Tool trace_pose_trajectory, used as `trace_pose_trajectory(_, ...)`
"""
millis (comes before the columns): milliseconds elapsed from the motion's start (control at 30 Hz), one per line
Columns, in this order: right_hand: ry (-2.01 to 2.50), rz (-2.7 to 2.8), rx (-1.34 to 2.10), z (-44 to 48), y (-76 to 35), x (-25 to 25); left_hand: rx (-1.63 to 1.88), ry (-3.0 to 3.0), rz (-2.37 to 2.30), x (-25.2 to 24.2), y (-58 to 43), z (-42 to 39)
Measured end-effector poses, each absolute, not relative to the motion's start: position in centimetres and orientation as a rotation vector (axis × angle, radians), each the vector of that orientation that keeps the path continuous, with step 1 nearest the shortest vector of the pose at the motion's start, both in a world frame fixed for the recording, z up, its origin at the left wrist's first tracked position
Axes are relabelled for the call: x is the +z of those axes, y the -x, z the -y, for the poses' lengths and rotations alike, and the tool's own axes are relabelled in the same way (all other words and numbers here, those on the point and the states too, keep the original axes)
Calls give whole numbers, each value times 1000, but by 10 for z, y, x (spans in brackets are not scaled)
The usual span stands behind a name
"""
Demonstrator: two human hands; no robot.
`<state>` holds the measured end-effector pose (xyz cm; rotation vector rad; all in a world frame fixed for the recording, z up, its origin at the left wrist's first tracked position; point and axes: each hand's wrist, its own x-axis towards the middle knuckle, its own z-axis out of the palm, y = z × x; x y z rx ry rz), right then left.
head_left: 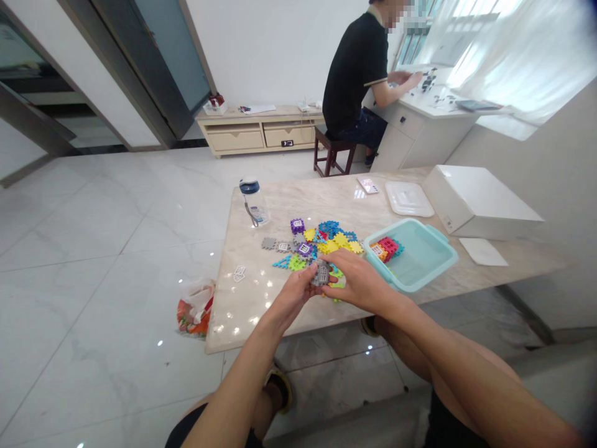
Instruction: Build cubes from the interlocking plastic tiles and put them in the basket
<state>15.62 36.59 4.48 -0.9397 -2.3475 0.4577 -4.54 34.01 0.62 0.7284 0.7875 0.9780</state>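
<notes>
My left hand (295, 292) and my right hand (355, 280) meet over the near edge of the marble table (261, 292). Both pinch a small grey building-block piece (321, 272) between their fingertips. Just beyond the hands lies a pile of colourful interlocking plastic pieces (321, 242) in yellow, blue, green, purple and grey. To the right stands a teal plastic tub (420, 258) with a few red and orange pieces (385, 247) inside.
A water bottle (253, 200), a white lid (409, 198), a white box (476, 202) and a phone (367, 185) sit farther back. A bag (194, 308) lies on the floor at left. Another person (359, 74) sits at a white desk behind.
</notes>
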Motion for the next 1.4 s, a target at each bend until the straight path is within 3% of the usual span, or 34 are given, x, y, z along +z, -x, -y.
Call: trace_pose_trajectory(1400, 902, 2352, 457, -367, -147, 44, 1059, -865, -827, -6, 43, -341)
